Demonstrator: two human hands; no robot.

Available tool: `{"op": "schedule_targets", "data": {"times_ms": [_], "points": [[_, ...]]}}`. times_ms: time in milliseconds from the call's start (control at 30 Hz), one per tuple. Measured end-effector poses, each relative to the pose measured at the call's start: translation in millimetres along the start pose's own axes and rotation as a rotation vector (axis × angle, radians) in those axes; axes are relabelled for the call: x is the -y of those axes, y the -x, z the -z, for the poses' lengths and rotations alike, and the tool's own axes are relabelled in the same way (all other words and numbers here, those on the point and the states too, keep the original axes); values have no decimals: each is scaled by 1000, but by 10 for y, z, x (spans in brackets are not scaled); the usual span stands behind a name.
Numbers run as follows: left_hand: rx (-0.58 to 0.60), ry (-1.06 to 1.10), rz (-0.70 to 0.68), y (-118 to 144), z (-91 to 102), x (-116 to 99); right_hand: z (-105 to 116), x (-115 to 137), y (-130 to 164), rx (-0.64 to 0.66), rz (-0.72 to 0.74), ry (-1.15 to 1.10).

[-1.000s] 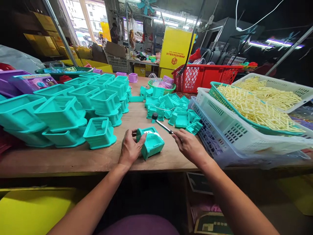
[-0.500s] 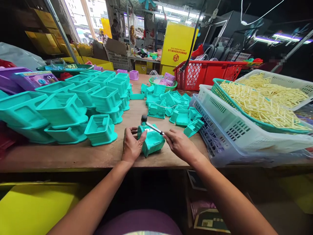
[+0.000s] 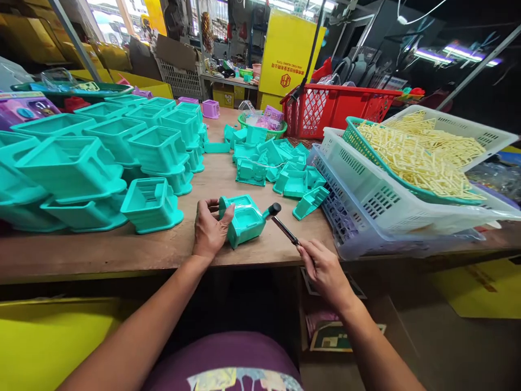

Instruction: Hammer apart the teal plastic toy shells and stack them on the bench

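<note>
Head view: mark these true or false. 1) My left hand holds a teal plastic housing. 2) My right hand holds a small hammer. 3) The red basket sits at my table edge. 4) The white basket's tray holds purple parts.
1) True: the left hand grips the teal housing.
2) True: the right hand holds the small hammer.
3) False: the red basket is at the far side.
4) False: the white basket carries a tray of pale yellow pieces.

One head-worn camera looks forward and down, close over the wooden bench (image 3: 122, 250) edge.
</note>
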State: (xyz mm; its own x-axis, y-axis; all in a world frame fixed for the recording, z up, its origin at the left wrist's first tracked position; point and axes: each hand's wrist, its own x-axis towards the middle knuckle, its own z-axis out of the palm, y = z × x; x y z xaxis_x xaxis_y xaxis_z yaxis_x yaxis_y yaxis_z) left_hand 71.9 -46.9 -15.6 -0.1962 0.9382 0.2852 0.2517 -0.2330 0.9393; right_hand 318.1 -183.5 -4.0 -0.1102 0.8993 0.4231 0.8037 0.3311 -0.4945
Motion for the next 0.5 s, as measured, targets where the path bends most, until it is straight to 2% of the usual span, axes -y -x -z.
{"op": "schedule_targets", "data": {"times_ms": [200,333,500], "points": [[-3,12,10,5,-14,-18,-54,50,22,5,-13,34],[-8,11,6,0,-24,8,-105,130,20,-38,57,25],[-17,15,-14,-21,-36,10,-165,263,4,106,83,20]]}}
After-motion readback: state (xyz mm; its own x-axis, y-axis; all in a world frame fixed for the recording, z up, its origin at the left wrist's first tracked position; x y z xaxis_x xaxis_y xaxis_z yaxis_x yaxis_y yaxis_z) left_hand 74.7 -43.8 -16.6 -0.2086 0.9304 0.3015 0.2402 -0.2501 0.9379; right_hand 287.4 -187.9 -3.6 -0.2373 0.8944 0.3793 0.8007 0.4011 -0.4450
